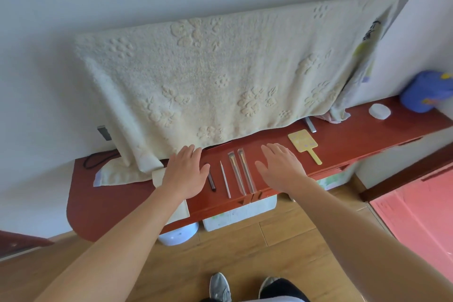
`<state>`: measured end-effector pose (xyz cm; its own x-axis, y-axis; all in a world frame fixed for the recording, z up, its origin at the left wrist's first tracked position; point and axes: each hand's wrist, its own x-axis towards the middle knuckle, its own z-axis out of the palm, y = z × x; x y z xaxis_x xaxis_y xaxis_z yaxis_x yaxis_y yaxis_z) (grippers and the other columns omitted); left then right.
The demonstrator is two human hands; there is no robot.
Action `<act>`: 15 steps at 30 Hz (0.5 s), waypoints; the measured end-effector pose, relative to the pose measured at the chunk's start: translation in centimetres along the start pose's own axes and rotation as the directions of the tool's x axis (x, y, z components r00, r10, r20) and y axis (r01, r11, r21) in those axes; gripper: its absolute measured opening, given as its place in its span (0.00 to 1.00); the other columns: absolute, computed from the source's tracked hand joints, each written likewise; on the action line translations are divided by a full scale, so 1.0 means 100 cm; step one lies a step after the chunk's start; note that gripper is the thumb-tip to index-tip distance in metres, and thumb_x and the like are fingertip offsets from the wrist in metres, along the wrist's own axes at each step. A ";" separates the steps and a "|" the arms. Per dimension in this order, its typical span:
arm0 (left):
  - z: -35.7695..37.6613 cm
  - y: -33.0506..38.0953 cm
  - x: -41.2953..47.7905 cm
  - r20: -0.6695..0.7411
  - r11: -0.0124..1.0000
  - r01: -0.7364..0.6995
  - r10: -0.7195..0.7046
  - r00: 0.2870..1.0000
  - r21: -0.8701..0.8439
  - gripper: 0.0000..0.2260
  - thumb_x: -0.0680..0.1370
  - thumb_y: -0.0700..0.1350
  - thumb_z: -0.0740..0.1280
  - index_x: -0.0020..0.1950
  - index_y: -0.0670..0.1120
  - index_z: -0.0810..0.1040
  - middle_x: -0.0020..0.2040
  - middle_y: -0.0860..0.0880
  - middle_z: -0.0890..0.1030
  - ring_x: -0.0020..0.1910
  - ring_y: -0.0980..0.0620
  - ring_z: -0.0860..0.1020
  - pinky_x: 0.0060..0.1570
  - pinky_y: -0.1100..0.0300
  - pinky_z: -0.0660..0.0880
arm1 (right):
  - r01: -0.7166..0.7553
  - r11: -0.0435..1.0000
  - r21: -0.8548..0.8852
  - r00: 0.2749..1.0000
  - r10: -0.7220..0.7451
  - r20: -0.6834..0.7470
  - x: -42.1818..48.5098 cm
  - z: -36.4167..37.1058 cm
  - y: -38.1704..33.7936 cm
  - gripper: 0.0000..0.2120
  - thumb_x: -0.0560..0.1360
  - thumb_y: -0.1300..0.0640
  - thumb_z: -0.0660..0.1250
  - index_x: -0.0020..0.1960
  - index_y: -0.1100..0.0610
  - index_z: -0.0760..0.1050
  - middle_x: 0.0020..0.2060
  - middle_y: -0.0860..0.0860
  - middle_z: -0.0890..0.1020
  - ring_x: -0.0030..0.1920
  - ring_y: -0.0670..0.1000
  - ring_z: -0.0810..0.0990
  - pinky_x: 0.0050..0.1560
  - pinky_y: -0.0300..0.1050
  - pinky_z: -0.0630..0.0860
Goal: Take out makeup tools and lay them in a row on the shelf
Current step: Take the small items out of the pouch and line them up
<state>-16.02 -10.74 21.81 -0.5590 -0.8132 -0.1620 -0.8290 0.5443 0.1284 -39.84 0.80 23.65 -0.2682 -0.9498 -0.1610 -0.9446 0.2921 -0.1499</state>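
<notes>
Left hand flat, fingers spread, empty; thumb hides the top of one dark pencil. Next, in a row on the red shelf: one white stick, two sleeved brushes. Right hand spread, empty. One yellow mirror.

Head camera looks steeply down, close over the shelf.

Towel conceals whatever it drapes — only 2 metal feet show. Left hand covers the upper end of the dark pen. Blue cap cut by the right edge. Boxes under the shelf partly hidden — markings unreadable.
</notes>
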 end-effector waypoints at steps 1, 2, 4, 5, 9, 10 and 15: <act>-0.002 0.003 -0.001 -0.003 1.000 -0.006 0.006 1.000 0.004 0.26 0.83 0.57 0.51 0.76 0.44 0.62 0.74 0.46 0.67 0.73 0.45 0.64 0.71 0.45 0.64 | -0.001 1.000 0.011 1.000 0.001 -0.008 -0.004 -0.001 0.001 0.29 0.81 0.42 0.50 0.77 0.56 0.58 0.75 0.52 0.64 0.75 0.53 0.57 0.76 0.51 0.52; -0.004 0.007 -0.002 -0.011 1.000 -0.013 0.013 1.000 0.009 0.26 0.83 0.57 0.51 0.76 0.44 0.62 0.74 0.46 0.67 0.74 0.46 0.63 0.71 0.45 0.64 | -0.002 1.000 0.022 1.000 0.003 -0.018 -0.008 -0.003 0.003 0.28 0.81 0.42 0.50 0.76 0.55 0.59 0.75 0.52 0.63 0.75 0.53 0.57 0.76 0.51 0.52; -0.010 0.017 -0.005 -0.030 1.000 -0.026 0.027 0.999 0.017 0.25 0.83 0.57 0.51 0.76 0.45 0.63 0.74 0.46 0.67 0.74 0.46 0.63 0.71 0.45 0.64 | -0.006 1.000 0.030 1.000 0.007 -0.028 -0.016 -0.007 0.009 0.27 0.81 0.43 0.50 0.75 0.55 0.60 0.74 0.51 0.63 0.75 0.53 0.57 0.76 0.51 0.53; -0.014 0.025 -0.006 -0.043 0.999 -0.035 0.036 0.998 0.019 0.25 0.83 0.57 0.51 0.76 0.45 0.62 0.75 0.46 0.66 0.74 0.47 0.62 0.72 0.45 0.63 | -0.007 1.000 0.024 0.999 0.007 -0.032 -0.019 -0.009 0.015 0.26 0.81 0.43 0.49 0.75 0.55 0.60 0.74 0.52 0.63 0.75 0.53 0.57 0.76 0.52 0.53; -0.024 0.060 -0.010 -0.081 0.997 -0.071 0.072 0.994 0.017 0.26 0.84 0.56 0.51 0.78 0.44 0.60 0.79 0.46 0.61 0.78 0.48 0.58 0.75 0.46 0.58 | -0.002 1.000 0.003 0.998 0.002 -0.057 -0.035 -0.021 0.042 0.26 0.81 0.43 0.48 0.75 0.54 0.61 0.74 0.52 0.64 0.75 0.53 0.57 0.75 0.52 0.55; -0.025 0.070 -0.012 -0.087 0.997 -0.077 0.078 0.993 0.014 0.26 0.84 0.56 0.51 0.79 0.44 0.59 0.79 0.46 0.60 0.78 0.48 0.58 0.76 0.47 0.58 | -0.004 1.000 0.000 0.998 0.004 -0.068 -0.041 -0.025 0.050 0.26 0.81 0.43 0.49 0.74 0.54 0.62 0.73 0.51 0.65 0.74 0.53 0.58 0.74 0.52 0.57; -0.027 0.129 -0.019 -0.114 0.993 -0.114 0.116 0.987 0.022 0.25 0.84 0.55 0.51 0.78 0.43 0.61 0.78 0.45 0.63 0.77 0.47 0.60 0.75 0.48 0.61 | -0.053 0.998 -0.037 0.992 0.048 -0.118 -0.076 -0.043 0.099 0.24 0.80 0.44 0.49 0.70 0.55 0.66 0.67 0.50 0.71 0.68 0.52 0.66 0.72 0.52 0.62</act>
<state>-25.62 -2.73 26.38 -0.6455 -0.7630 -0.0336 -0.7602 0.6377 0.1244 -47.98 10.45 27.56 -0.3337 -0.9412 -0.0518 -0.9355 0.3375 -0.1050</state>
